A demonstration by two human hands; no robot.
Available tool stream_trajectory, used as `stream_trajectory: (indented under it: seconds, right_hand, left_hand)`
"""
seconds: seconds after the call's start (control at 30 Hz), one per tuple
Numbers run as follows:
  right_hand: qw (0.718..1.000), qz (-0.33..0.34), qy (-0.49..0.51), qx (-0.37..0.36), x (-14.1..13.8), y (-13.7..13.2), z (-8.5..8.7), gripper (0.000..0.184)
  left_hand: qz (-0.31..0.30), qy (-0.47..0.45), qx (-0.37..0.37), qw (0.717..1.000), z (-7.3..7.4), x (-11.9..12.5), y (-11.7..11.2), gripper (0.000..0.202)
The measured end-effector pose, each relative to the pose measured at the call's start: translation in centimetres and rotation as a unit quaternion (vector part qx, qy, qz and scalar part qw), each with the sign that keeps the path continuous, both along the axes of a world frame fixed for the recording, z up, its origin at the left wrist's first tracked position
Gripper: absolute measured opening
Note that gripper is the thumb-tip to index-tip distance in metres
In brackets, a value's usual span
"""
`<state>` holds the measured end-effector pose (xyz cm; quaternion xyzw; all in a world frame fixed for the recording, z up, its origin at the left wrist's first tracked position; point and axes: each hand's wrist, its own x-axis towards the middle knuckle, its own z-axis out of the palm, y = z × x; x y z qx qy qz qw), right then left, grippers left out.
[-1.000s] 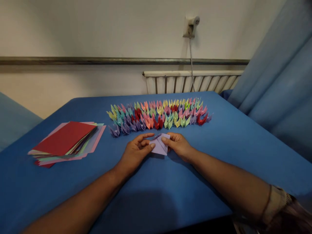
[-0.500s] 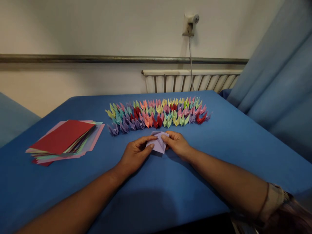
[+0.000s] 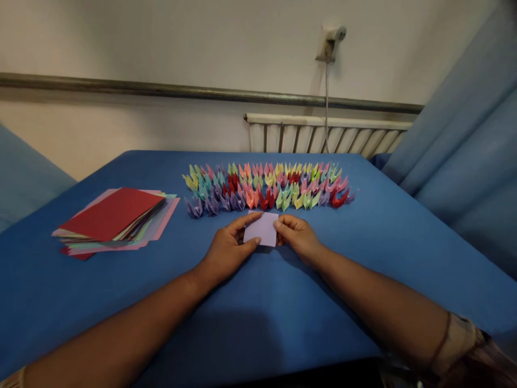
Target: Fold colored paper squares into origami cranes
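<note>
A small lilac square of folded origami paper (image 3: 261,229) is held between my two hands, a little above the blue tabletop. My left hand (image 3: 231,241) grips its left side, thumb at the lower edge and index finger along the upper edge. On the right edge, my right hand (image 3: 299,237) pinches it between thumb and fingers. The fingers behind the paper are partly hidden. Just beyond stand several rows of folded paper cranes (image 3: 266,188) in purple, red, pink, yellow, green and blue.
To the left lies a loose stack of coloured paper sheets (image 3: 115,215), a red one on top. The blue-covered table (image 3: 226,345) ends at a wall with a metal rail (image 3: 169,91), a radiator (image 3: 323,121) and a plugged socket (image 3: 329,43). A blue curtain (image 3: 464,140) hangs at right.
The lilac paper's raised, creased flap has gone flat, and it now shows a smooth square face. Both hands still hold it. The view has shifted slightly.
</note>
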<state>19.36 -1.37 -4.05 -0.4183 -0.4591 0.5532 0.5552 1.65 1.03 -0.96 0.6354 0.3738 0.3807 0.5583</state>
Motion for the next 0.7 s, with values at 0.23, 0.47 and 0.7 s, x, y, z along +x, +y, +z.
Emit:
stream_trajectory:
  seconds: [0.23,0.47,0.7]
  right_hand:
    - [0.999,0.034,0.025,-0.018,0.12,-0.25,-0.01,0.042]
    - [0.998,0.061,-0.016,0.014,0.21,-0.65,0.3,0.033]
    - [0.998,0.054,-0.04,0.02,0.26,-0.55,0.17,0.032]
  left_hand:
    - [-0.01,-0.029,-0.057,0.998,-0.1,-0.31,0.41,0.062]
    - [0.023,-0.039,-0.058,0.997,0.16,-0.34,0.52,0.062]
    - [0.004,-0.008,-0.023,1.0,0.06,-0.3,0.36,0.065]
